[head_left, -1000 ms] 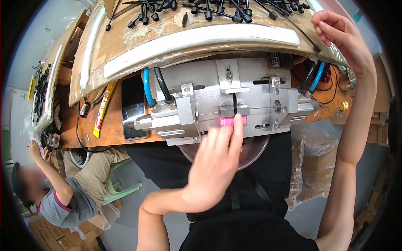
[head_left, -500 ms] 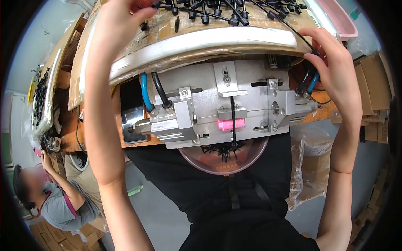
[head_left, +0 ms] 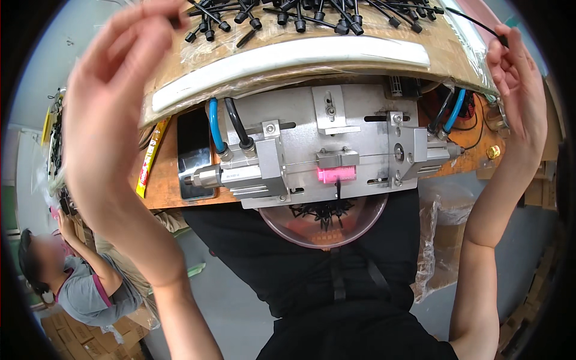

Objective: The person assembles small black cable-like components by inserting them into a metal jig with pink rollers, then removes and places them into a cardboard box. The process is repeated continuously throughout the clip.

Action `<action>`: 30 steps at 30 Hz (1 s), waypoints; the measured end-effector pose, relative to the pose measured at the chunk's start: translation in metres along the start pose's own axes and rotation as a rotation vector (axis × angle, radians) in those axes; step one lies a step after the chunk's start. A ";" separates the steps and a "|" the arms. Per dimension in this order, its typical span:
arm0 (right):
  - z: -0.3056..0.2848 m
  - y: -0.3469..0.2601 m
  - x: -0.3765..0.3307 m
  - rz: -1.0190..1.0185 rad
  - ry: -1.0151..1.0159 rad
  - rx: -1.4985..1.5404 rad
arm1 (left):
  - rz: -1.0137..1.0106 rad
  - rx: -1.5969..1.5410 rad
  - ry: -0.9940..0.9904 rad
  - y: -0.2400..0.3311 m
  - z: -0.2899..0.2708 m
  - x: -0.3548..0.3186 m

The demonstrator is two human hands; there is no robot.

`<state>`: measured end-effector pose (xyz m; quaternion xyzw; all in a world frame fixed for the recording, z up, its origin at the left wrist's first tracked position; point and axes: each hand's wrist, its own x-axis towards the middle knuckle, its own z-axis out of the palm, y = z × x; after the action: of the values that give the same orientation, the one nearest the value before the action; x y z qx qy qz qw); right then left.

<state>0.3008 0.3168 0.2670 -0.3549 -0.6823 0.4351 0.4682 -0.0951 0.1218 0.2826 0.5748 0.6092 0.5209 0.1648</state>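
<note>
My right hand (head_left: pixel 519 90), at the far right of the cardboard, pinches a thin black rod (head_left: pixel 474 23) by its thicker end, and the rod points up and left. Raised at the upper left, my left hand (head_left: pixel 117 90) is smeared by motion. Its fingertips close round a small dark thing that I cannot make out. Between my arms lies a metal fixture (head_left: pixel 303 135) with a cylinder at each side and a bright pink block (head_left: pixel 334 174) at its front. A short length of black rod (head_left: pixel 338 189) shows below the block, above a pink bowl (head_left: pixel 279 227) of black pieces.
Several black rods with capped ends (head_left: pixel 300 24) lie on the cardboard (head_left: pixel 228 51), which has a white padded edge (head_left: pixel 288 59). Blue hoses (head_left: pixel 214 126) and black ones run to the cylinders. A phone (head_left: pixel 195 150) and a yellow packet (head_left: pixel 150 159) lie at left. A co-worker (head_left: pixel 96 288) sits beyond.
My left hand has swung left and nearer. My right hand has moved right and up with its rod. The rod upright across the pink block has dropped toward the bowl.
</note>
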 end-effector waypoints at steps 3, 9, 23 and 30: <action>0.003 -0.003 -0.031 -0.039 0.081 -0.030 | 0.204 0.194 0.047 0.000 0.064 -0.084; 0.006 -0.005 -0.066 -0.041 -0.094 -0.014 | 0.119 0.583 -0.133 -0.009 0.149 -0.178; 0.123 0.007 -0.161 -0.230 -0.085 -0.222 | 0.111 0.754 -0.309 -0.016 0.152 -0.173; 0.163 0.041 -0.200 -0.369 -0.270 -0.466 | 0.154 0.617 -0.021 0.016 0.122 -0.152</action>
<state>0.2118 0.1106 0.1332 -0.2620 -0.8723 0.2179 0.3507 0.0545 0.0404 0.1862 0.6476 0.6912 0.3166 -0.0508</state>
